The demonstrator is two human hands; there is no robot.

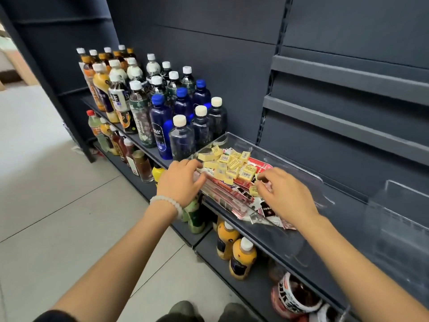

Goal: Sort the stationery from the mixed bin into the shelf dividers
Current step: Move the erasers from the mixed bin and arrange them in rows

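We are barely begun: our left hand (180, 181) rests open on the bin (290, 169) at centre frame; our right hand (284, 194) pinches an eraser (254, 189); the divider (394, 219) at right looks unfilled.

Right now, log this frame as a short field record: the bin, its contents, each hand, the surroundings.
bin: clear plastic bin on dark shelf
contents: small yellow wrapped blocks piled over red flat packets
left hand: fingers on bin's near-left edge, over packets
right hand: pinching one yellow block
left of bin: capped drink bottles
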